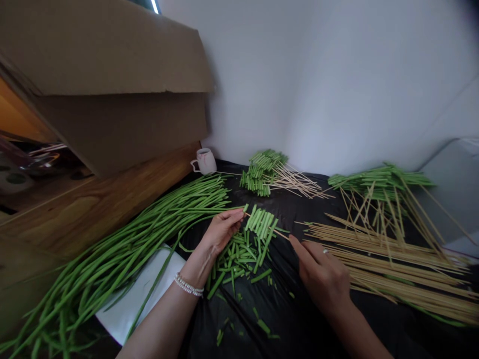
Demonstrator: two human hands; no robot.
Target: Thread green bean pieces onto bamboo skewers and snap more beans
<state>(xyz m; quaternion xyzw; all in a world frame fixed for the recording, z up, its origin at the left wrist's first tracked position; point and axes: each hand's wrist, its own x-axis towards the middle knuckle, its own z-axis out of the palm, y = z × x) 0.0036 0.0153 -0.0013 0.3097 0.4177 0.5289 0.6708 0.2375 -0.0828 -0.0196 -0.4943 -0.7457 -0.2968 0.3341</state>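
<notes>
My left hand [221,230] pinches a short cut piece of green bean [246,208] at the tip of a thin wooden skewer [280,234]. A row of cut bean pieces [262,223] is threaded side by side on that skewer. My right hand [324,279] holds the skewer's other end between its fingertips, with a ring on one finger. Below the skewer lies a loose heap of cut bean pieces [239,259] on the black sheet [299,319].
A long pile of whole green beans [123,249] runs along the left. Bare skewers [392,264] lie at the right. Two stacks of finished bean skewers [264,172], [377,180] sit at the back. A white mug [204,161] and a cardboard box [112,89] stand at left.
</notes>
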